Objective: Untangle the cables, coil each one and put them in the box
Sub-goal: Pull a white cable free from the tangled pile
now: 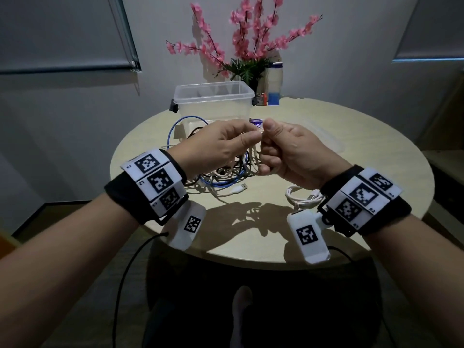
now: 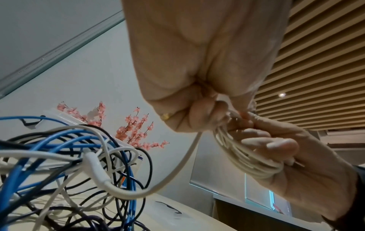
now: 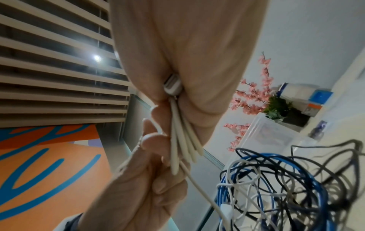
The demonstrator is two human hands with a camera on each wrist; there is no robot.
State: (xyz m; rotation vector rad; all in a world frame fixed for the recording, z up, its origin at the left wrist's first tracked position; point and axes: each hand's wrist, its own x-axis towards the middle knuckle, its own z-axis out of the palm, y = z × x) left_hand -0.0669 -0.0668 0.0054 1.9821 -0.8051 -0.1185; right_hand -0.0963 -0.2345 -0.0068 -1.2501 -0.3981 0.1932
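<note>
Both sets of fingers are clamped on one cream cable (image 2: 247, 157): the right hand (image 1: 298, 153) grips its gathered loops, and the left hand (image 1: 221, 146) pinches it where the two meet. Only the wrist views show the loops lying across the right palm and a strand trailing to the tangled cables (image 1: 226, 172) below. Just behind the tangle on the desk (image 1: 376, 156) stands the clear box (image 1: 213, 101); its contents cannot be told.

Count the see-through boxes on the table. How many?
1. The clear plastic box stands at the table's far side, behind the tangled cables.
</note>
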